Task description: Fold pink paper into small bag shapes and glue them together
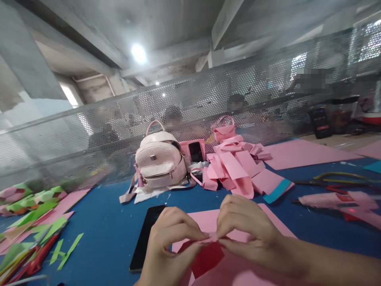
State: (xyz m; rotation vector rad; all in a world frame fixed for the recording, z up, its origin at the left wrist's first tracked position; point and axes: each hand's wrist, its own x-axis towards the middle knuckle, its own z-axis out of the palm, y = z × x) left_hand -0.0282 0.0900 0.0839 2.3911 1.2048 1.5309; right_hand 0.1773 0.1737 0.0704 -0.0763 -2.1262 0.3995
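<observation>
At the near edge of the blue table, my left hand (174, 242) and my right hand (250, 228) meet, fingertips and thumbs pinched together on the upper edge of a folded pink paper piece (208, 260). Its inside looks deep red. Under it lies a flat pink sheet (278, 220). Just left of my left hand is a black phone (144, 238), partly behind that hand. The lower part of the folded paper runs out of view.
A pale pink backpack (160, 161) and a heap of pink paper strips (232, 163) stand at the back, before a perforated metal screen (190, 95). A pink glue gun (339, 200) and scissors (333, 180) lie right. Red-handled scissors (41, 256) and green paper scraps (70, 250) lie left.
</observation>
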